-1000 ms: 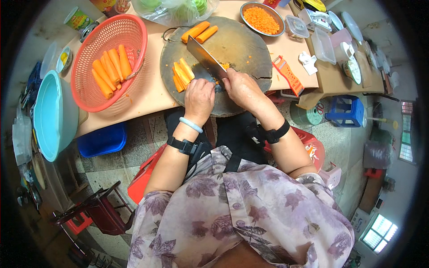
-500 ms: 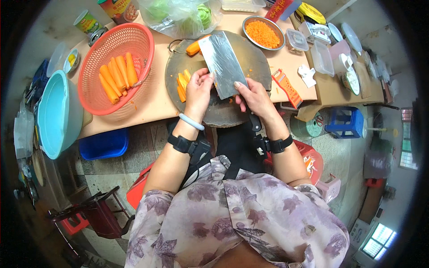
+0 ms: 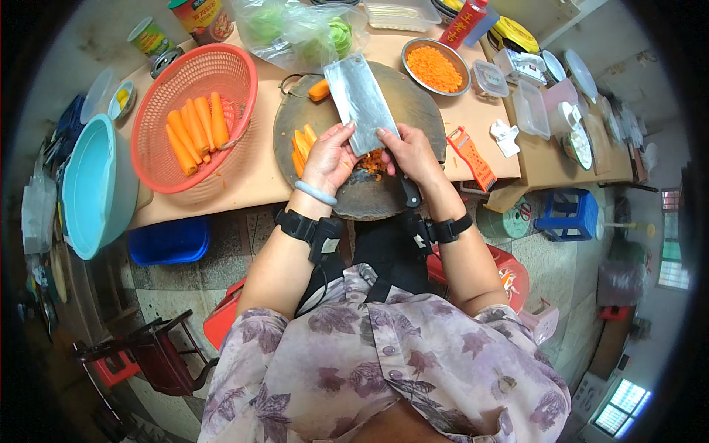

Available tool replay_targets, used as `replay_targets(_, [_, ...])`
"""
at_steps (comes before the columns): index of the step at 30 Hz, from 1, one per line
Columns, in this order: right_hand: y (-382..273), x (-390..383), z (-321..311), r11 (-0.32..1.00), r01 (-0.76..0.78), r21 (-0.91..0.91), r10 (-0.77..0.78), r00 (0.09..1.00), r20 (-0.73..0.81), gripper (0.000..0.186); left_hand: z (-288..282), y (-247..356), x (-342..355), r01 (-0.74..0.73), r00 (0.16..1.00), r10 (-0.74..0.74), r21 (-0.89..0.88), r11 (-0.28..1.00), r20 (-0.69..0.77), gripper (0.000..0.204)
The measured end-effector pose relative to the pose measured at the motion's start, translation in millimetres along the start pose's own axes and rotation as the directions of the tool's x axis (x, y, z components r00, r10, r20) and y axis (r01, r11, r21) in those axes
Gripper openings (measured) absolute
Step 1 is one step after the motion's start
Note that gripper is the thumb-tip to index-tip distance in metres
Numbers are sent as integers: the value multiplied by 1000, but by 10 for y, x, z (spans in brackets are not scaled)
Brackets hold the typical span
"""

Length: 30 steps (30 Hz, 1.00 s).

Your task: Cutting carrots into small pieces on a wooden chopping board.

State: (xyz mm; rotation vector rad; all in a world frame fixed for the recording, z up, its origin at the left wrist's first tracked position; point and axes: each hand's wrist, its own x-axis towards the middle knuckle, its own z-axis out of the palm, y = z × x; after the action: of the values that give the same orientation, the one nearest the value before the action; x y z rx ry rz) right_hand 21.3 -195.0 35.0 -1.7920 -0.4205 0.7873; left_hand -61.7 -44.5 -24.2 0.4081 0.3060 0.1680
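A broad-bladed cleaver (image 3: pixel 362 100) is held tilted over the round wooden chopping board (image 3: pixel 421 111). My right hand (image 3: pixel 413 155) is closed on it where blade meets black handle, thumb on the blade face. My left hand (image 3: pixel 330 159) pinches the lower left edge of the blade, its other fingers curled. Beneath the blade, a small heap of fine carrot bits (image 3: pixel 374 162) lies on the board. Cut carrot sticks (image 3: pixel 300 148) lie left of my left hand, and a carrot piece (image 3: pixel 319 90) rests at the board's far side, partly behind the blade.
Whole peeled carrots (image 3: pixel 193 129) lie in a red plastic basket (image 3: pixel 144 111) at left, beside a light-blue basin (image 3: pixel 92 184). A metal bowl of diced carrot (image 3: pixel 434 70) stands at the far right, near an orange grater (image 3: pixel 473 159). Bagged cabbage (image 3: pixel 295 33) sits behind the board.
Both hands and the cleaver have shifted slightly, with the blade's lower end drawn up and left. The carrot heap beneath it has come into sight.
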Motion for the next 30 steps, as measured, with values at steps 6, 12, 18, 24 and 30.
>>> replay_targets(6, [22,184,-55,999,43,25,-39,991,-128,29,-138,-80,-25,50,998,-48,43,998,-52,18])
replay_targets(12, [35,-26,-429,999,27,-24,-31,983,-183,28,38,-143,-116,-129,977,183,380,916,-112,19])
replay_targets(18, [524,-610,-840,983,-41,-181,6,981,-195,27,53,-315,-303,-479,770,441,874,-75,460,30])
replay_targets(24, [744,-1109,-907,980,-165,-113,134,961,-240,26,-73,-285,-182,-369,735,434,845,-388,521,42])
replay_targets(30, [730,-1015,-918,982,-178,-63,158,956,-248,25,-109,-200,143,-227,754,378,752,-619,538,54])
